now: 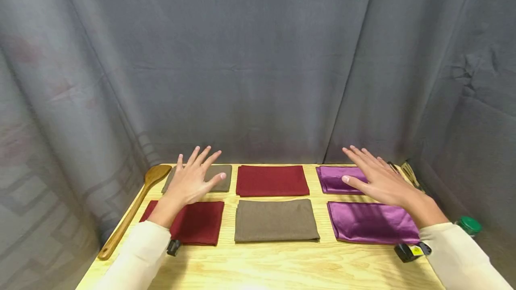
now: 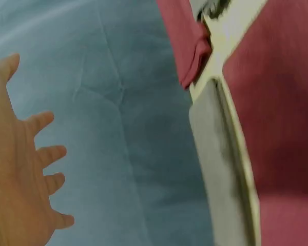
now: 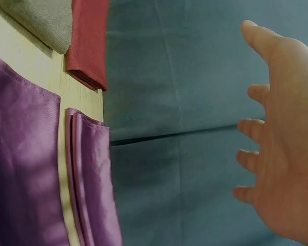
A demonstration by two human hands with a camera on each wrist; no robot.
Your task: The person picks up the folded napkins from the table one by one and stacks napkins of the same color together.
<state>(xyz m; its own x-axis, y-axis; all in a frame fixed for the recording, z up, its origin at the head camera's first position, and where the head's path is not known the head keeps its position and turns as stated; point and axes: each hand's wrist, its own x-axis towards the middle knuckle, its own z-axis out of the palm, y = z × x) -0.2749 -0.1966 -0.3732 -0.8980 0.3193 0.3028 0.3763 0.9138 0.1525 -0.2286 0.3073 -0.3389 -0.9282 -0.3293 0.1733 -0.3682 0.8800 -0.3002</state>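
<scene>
My left hand (image 1: pixel 189 183) is held above the table with its fingers spread, holding nothing. Under it lie a folded grey-brown cloth (image 1: pixel 221 178) at the back and a folded dark red cloth (image 1: pixel 201 223) in front. On the right, my right hand (image 1: pixel 383 180) hovers with straight fingers and no object in it. Two folded shiny purple cloths lie below that hand, a back one (image 1: pixel 334 179) and a front one (image 1: pixel 372 223). Between the hands sit a folded dark red cloth (image 1: pixel 272 181) and, nearer me, a folded grey-brown cloth (image 1: pixel 276 220).
A long wooden spoon (image 1: pixel 131 211) lies along the table's left edge. At the right edge are a slotted utensil (image 1: pixel 410 173), partly hidden, and a green lid (image 1: pixel 470 225). A grey curtain (image 1: pixel 242 66) hangs right behind the wooden table (image 1: pixel 250 265) and at both sides.
</scene>
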